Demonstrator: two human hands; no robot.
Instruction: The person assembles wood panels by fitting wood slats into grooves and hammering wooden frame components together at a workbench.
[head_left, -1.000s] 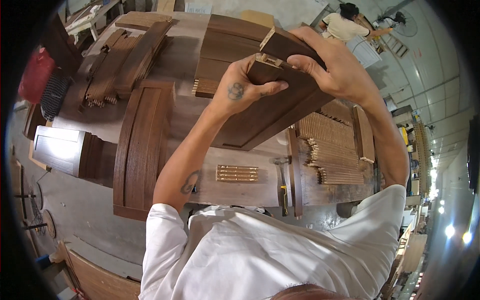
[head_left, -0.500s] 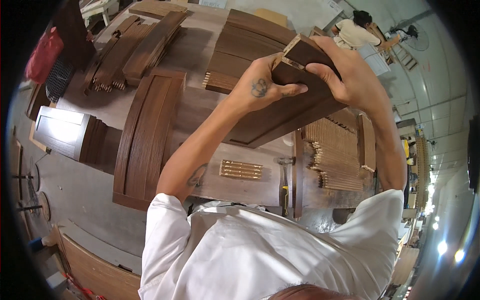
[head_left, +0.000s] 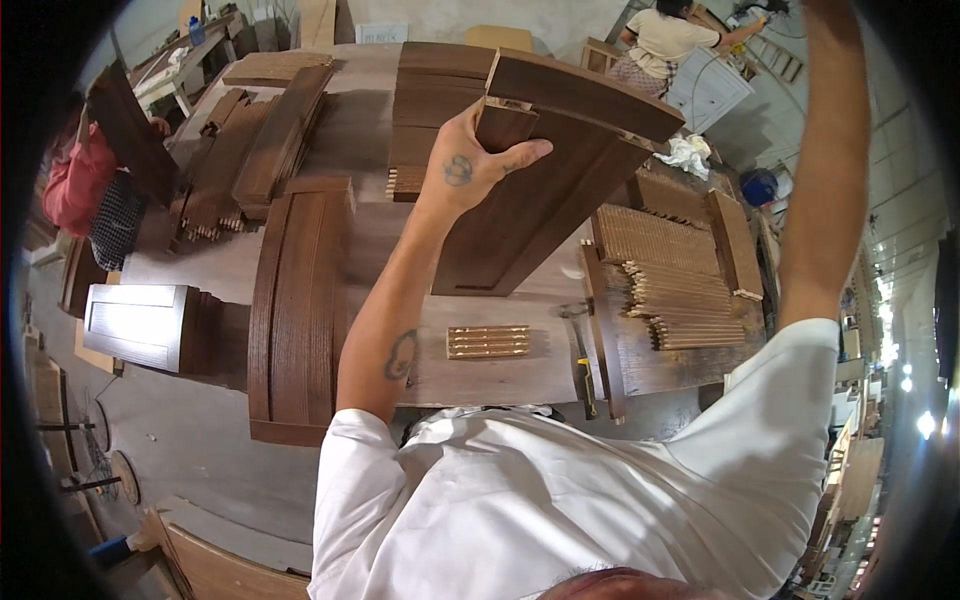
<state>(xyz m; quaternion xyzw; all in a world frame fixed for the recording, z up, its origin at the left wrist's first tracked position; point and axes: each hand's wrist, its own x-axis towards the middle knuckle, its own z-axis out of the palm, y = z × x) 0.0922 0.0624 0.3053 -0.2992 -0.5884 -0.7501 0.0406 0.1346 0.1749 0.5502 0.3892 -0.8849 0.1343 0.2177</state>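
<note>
A dark brown framed cabinet door (head_left: 545, 205) stands tilted on the table in front of me. My left hand (head_left: 465, 165) is closed around its upper left edge, thumb across the front face. Along the door's top lies a dark rail (head_left: 590, 95), with a narrow pale gap showing beneath it at the right end. My right arm (head_left: 825, 160) reaches up past the top of the picture, so the right hand is out of sight. Below the door lie a small bundle of wood strips (head_left: 487, 342) and a hammer with a yellow and black handle (head_left: 583, 365).
Stacked slotted strips (head_left: 690, 300) and an upright board (head_left: 603, 330) lie at right. A long brown panel (head_left: 300, 310) and several wood stacks (head_left: 285, 140) fill the table's left side. One co-worker (head_left: 670, 45) is at the back right, another in red (head_left: 75, 180) at far left.
My right hand has let go of the door's top and risen out of view. The dark rail now spans the door's top. My left hand has shifted slightly left, still gripping the door.
</note>
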